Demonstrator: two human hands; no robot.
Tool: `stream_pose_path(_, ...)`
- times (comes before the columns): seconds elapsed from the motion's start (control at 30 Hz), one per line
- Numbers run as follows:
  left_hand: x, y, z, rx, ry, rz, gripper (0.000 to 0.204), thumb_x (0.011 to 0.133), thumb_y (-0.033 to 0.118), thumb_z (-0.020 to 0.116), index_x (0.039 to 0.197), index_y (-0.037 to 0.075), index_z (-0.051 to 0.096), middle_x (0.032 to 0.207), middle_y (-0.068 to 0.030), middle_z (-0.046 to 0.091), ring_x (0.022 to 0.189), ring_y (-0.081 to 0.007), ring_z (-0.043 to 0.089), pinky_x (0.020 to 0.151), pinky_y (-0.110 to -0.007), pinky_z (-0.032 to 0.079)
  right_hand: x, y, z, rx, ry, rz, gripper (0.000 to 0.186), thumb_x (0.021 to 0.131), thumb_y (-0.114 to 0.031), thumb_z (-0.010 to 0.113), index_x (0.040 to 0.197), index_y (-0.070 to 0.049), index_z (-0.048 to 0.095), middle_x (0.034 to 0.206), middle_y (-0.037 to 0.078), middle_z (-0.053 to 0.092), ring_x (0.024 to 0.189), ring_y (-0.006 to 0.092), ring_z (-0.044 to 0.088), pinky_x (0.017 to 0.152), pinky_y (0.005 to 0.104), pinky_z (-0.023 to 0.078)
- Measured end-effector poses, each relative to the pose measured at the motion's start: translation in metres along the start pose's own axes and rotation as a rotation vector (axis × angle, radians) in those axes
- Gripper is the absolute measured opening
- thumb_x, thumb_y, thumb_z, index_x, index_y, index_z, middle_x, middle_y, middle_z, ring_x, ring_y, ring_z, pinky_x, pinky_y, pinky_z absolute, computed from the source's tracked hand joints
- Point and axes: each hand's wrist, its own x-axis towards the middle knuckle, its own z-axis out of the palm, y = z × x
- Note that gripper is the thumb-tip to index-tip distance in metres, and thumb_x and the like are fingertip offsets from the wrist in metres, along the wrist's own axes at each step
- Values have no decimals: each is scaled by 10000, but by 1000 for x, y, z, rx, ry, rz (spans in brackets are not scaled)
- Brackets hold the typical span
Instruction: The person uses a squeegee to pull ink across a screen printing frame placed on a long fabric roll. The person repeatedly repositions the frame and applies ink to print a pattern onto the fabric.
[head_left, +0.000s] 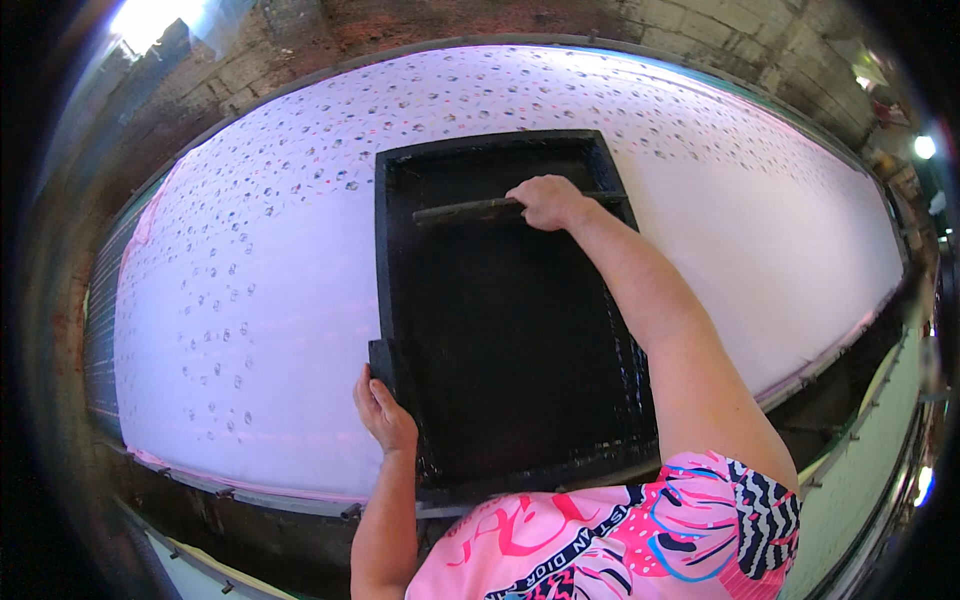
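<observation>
A black rectangular screen-printing frame [510,350] lies on white fabric [270,350] printed with small scattered motifs. My right hand [545,203] is closed on a long dark squeegee bar [455,210] lying crosswise in the upper part of the frame, and the bar's right end reaches the frame's right side. My left hand [385,410] grips a black block-like piece [385,355] on the frame's lower left edge, its fingers along the outer side.
The long table has a metal rail [250,490] along its near edge. A worn block wall [680,40] rises behind it. Another pale green table surface [875,420] is at the right, with lamps [925,147] beyond. Dark slatted material [102,320] shows at the far left.
</observation>
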Motion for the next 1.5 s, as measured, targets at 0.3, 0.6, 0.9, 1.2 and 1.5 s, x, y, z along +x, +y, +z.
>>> stream_pose_path(0.3, 7, -12, 9, -48, -4, -1, 539, 1183, 374, 549, 1474, -72, 632, 1455, -282, 648, 1347, -447, 611, 1174, -491, 472, -181, -106, 48, 5, -39, -9, 369, 885, -100, 669, 1199, -227, 816, 1119, 131, 824, 1077, 361, 794, 919, 526, 634)
stream_pose_path(0.6, 2, -6, -1, 122, -34, 48, 702, 1006, 348, 823, 1521, -63, 579, 1477, -296, 631, 1411, -471, 575, 1197, -525, 476, -332, -206, 90, 41, -8, -15, 417, 880, -62, 692, 1251, -215, 808, 1090, 108, 777, 1067, 343, 772, 921, 489, 630)
stream_pose_path(0.9, 5, 9, -4, 165, -100, -57, 590, 914, 290, 884, 1400, 21, 685, 1288, -240, 767, 1211, -451, 725, 1054, -520, 555, -395, -223, 137, 67, 221, -130, 571, 859, -566, 853, 1249, -150, 824, 1140, 122, 719, 1130, 344, 683, 942, 483, 564)
stream_pose_path(1.2, 8, -3, 5, 268, -6, -78, 486, 865, 377, 921, 1143, 6, 776, 1084, -236, 800, 1051, -450, 762, 937, -524, 575, -417, -147, 126, 472, 236, -285, 489, 963, -433, 822, 1242, -33, 799, 1283, 155, 765, 1241, 368, 686, 1084, 495, 546)
stream_pose_path(1.5, 16, -8, 7, 278, 45, -128, 428, 870, 353, 914, 1041, -14, 776, 932, -174, 770, 862, -356, 725, 826, -489, 550, -441, -1, 134, 588, 574, 50, 560, 1026, -319, 794, 1494, -44, 658, 1557, 269, 576, 1443, 483, 538, 1228, 535, 445)
